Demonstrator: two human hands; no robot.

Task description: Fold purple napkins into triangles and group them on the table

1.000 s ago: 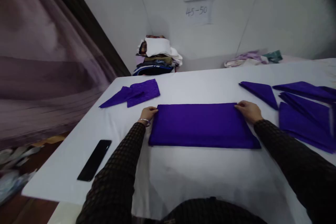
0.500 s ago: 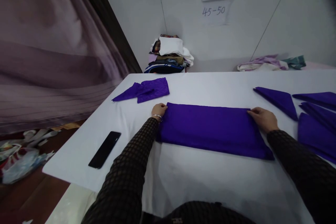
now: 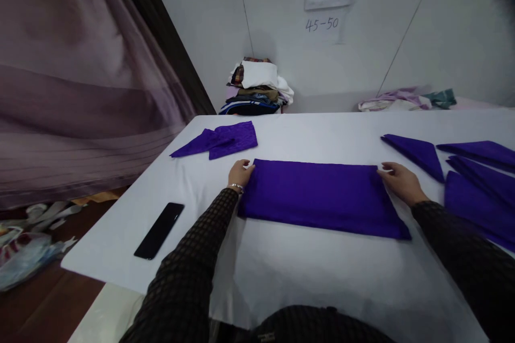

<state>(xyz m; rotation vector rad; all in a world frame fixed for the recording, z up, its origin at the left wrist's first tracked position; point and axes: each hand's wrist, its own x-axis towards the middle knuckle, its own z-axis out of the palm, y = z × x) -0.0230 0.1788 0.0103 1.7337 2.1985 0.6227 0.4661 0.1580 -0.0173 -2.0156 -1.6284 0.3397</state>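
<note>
A purple cloth point(image 3: 317, 197) folded into a long rectangle lies flat on the white table point(image 3: 306, 273) in front of me. My left hand point(image 3: 240, 173) pinches its far left corner. My right hand point(image 3: 398, 182) pinches the far right corner. Both arms wear dark checked sleeves, and a bracelet sits on the left wrist.
A folded purple napkin point(image 3: 219, 141) lies at the far left of the table. Several purple triangles point(image 3: 462, 166) lie at the right. A black phone point(image 3: 160, 230) rests near the left edge. Stacked fabrics point(image 3: 257, 86) sit by the wall, and a curtain point(image 3: 80, 75) hangs at left.
The view shifted slightly between frames. My hands stay at the two far corners of the cloth, and the cloth lies much as before.
</note>
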